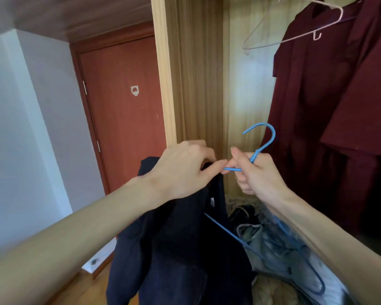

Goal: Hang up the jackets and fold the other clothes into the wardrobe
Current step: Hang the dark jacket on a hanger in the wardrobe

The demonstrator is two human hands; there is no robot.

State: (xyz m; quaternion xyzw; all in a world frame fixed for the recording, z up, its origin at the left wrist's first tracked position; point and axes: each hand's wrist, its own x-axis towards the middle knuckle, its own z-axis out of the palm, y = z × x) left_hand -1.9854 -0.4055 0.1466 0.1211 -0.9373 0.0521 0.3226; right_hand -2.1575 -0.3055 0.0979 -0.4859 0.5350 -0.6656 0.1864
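Observation:
A dark navy jacket hangs down in front of me, its top bunched under my left hand, which pinches the fabric near the collar. My right hand grips the neck of a blue plastic hanger, hook pointing up. The hanger's lower bar runs down to the right, past the jacket. The two hands almost touch at the fingertips in front of the open wardrobe.
Dark red garments hang at the right inside the wardrobe, with an empty pale hanger above them. A heap of clothes lies at the wardrobe bottom. A reddish door and white wall stand at the left.

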